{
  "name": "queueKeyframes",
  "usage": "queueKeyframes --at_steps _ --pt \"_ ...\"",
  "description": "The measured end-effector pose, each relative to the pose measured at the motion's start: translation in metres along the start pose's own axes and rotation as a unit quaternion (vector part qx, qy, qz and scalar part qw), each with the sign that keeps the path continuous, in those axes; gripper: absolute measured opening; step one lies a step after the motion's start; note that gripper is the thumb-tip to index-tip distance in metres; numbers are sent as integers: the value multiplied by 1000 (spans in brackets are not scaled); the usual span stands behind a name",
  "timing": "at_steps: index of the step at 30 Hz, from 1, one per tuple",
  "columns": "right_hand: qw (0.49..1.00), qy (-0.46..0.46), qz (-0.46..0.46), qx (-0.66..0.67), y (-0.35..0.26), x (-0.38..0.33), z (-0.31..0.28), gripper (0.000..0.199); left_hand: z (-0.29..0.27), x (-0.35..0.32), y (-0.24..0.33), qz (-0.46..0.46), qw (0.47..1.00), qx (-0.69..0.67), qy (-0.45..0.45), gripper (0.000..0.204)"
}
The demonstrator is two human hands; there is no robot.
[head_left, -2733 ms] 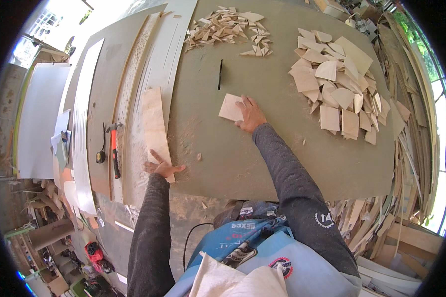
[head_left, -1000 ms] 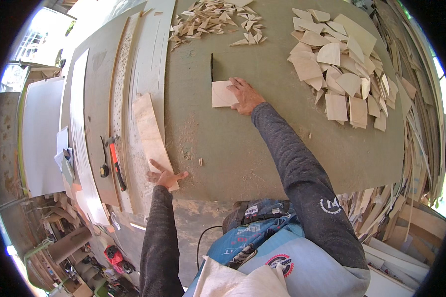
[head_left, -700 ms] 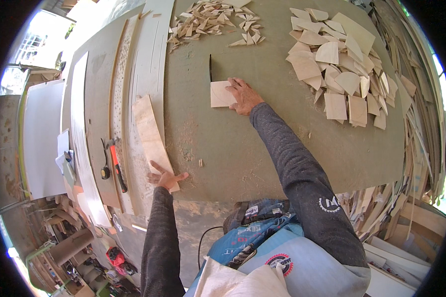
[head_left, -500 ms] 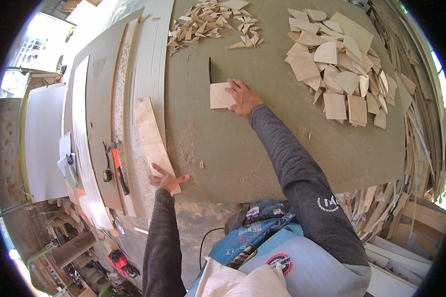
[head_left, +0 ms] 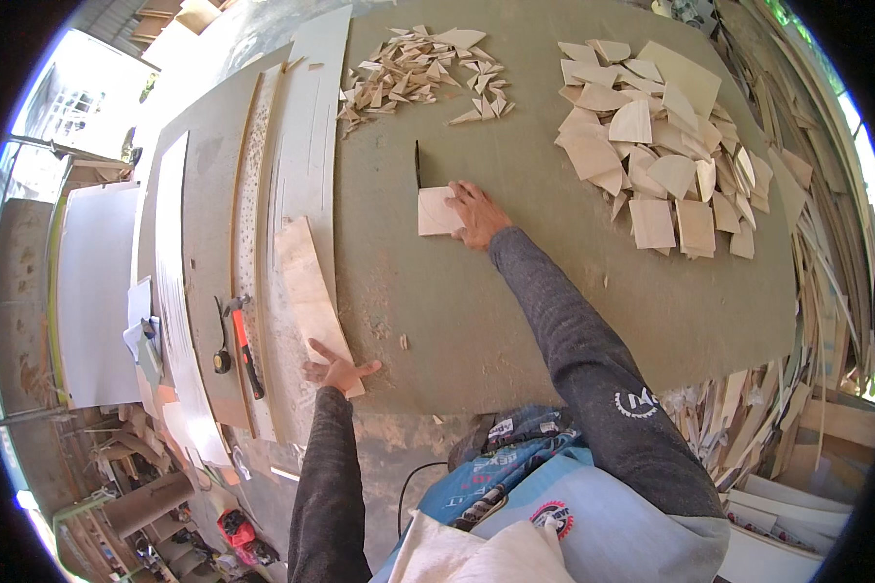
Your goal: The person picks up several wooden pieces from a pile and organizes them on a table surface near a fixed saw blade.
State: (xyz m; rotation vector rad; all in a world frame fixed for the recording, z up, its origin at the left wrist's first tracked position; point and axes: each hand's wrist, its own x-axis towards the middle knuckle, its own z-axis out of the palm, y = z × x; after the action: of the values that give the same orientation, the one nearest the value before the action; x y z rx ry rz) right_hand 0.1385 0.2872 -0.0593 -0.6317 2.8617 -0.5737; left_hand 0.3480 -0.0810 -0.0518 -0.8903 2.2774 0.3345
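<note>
My right hand [head_left: 476, 214] lies over the right side of a small, flat, square wooden piece [head_left: 435, 212], gripping it against the table. A thin dark strip [head_left: 418, 163] runs away from the piece's far left corner; I cannot tell what it is. On the left, my left hand [head_left: 338, 372] rests with fingers and thumb spread on the near end of a long plywood strip [head_left: 306, 277]. That strip lies slightly slanted, partly over a long whitish board [head_left: 311, 126].
Cut wood pieces with curved edges form a heap [head_left: 651, 146] at the far right; small pointed offcuts [head_left: 413, 73] lie at the far middle. A red-handled hammer [head_left: 247, 348] and a tape measure [head_left: 222, 360] sit left. Stacked strips [head_left: 826, 233] line the table's right side.
The whole view has shifted, so everything sits slightly lower in the picture. Both hands keep their places on the square piece and the plywood strip.
</note>
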Motion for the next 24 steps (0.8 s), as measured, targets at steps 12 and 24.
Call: queueKeyframes --at_steps 12,24 --pt "1000 -6 1 -13 -1 1 -3 72 -8 -12 12 -29 999 20 -15 170" --pt "1000 2 18 -15 -2 0 -3 70 -1 -2 3 1 1000 3 -3 167"
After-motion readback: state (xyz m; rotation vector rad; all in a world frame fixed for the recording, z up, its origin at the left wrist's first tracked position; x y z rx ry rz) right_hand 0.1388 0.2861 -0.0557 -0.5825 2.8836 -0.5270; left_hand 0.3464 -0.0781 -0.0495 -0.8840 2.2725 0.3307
